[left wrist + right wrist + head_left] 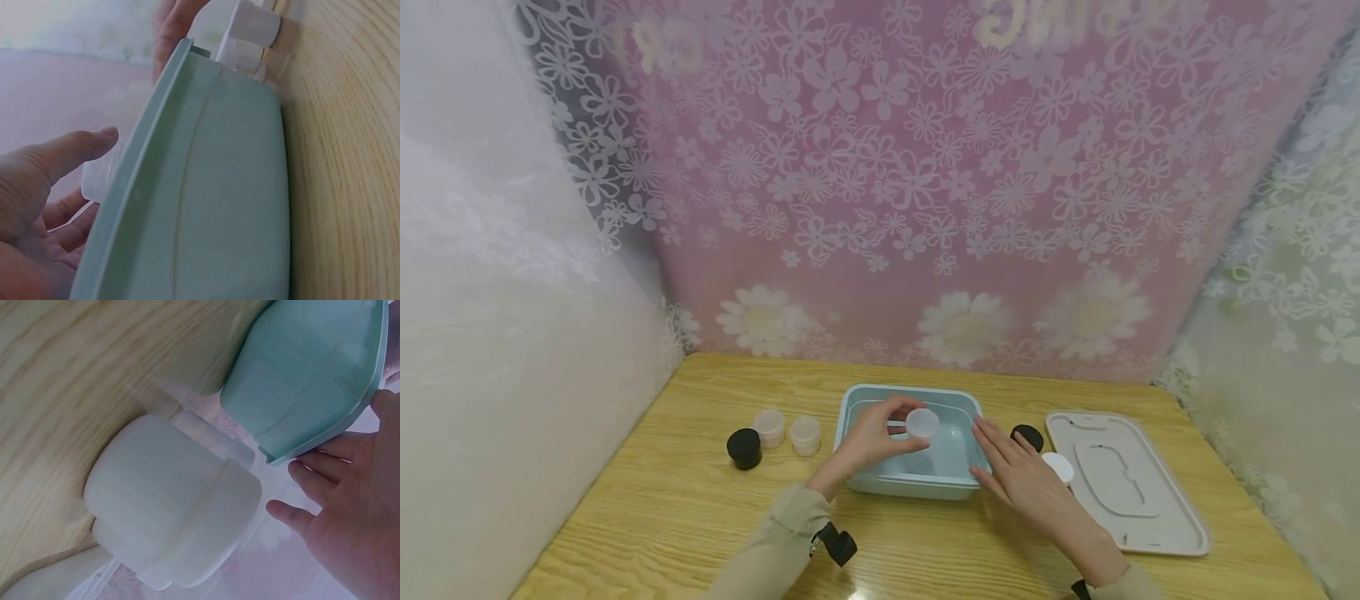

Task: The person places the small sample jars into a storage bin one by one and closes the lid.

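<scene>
A light-blue plastic tub [895,487] sits uncovered on the wooden table. Over its inside, my left hand [880,437] pinches a small translucent round jar [922,423] between thumb and fingers. The left wrist view catches the ribbed side of this jar [95,178] beyond the tub's rim, partly hidden. My right hand [1026,483] lies along the tub's right rim, its fingers [325,465] fairly straight and touching the edge. Beside that hand stand a white-lidded jar [1057,468] and a black-lidded jar [1027,437], both partly covered by it.
Left of the tub stand a black-lidded jar [744,449] and two pale jars [768,428], one of them nearer the tub [806,437]. A whitish tub lid [1172,500] lies flat at the right. A floral curtain [910,208] hangs behind the table.
</scene>
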Tool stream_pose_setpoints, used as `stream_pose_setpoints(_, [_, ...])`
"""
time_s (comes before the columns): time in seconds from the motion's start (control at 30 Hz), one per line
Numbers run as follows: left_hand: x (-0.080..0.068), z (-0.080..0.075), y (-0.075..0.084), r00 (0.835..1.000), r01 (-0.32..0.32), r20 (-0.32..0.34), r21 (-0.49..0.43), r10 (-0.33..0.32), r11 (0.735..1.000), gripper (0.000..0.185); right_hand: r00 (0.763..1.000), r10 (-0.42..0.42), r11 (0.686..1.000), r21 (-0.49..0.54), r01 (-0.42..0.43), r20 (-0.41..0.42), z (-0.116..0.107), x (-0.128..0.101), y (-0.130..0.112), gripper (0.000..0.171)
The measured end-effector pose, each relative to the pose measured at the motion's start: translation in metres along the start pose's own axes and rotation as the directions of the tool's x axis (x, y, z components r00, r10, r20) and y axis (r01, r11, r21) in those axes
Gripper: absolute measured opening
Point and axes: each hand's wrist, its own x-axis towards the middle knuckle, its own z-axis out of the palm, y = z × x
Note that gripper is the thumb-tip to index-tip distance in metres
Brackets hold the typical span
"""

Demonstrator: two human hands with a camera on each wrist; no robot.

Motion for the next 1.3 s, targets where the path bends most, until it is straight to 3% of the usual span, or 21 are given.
stream_pose_setpoints(0.27, [0.015,0.022,0.006,0.988,0.047,0.141,0.070,-0.057,0.996,0.052,1.000,-0.005,1.000,-0.029,0.005,0.009,0.001,0.000,0.002,0.066])
stream_pose_setpoints(0.5, [0.023,0.031,0.002,0.975,0.064,0.203,0.124,-0.088,0.990,0.048,1.000,-0.008,0.999,-0.044,0.007,0.000,0.001,0.001,0.001,0.065])
stream_pose_setpoints(0.8, [0.029,0.039,-0.002,0.940,0.059,0.308,0.281,-0.148,0.958,0.043,1.000,0.012,0.999,-0.035,-0.011,0.019,0.001,0.000,-0.001,0.064])
stream_pose_setpoints(1.17, [0.031,0.043,-0.009,0.904,-0.009,0.414,0.258,-0.102,0.966,0.038,0.999,0.026,1.000,-0.009,-0.026,0.028,-0.001,-0.001,-0.003,0.064])
stream_pose_setpoints(1.23, [0.032,0.043,-0.010,0.903,-0.012,0.418,0.257,-0.100,0.966,0.039,0.999,0.027,1.000,-0.008,-0.027,0.030,-0.001,-0.001,-0.002,0.065])
stream_pose_setpoints(1.3, [0.032,0.043,-0.010,0.912,-0.004,0.396,0.266,-0.106,0.964,0.039,0.999,0.030,1.000,-0.005,-0.030,0.033,-0.001,0.000,-0.002,0.065])
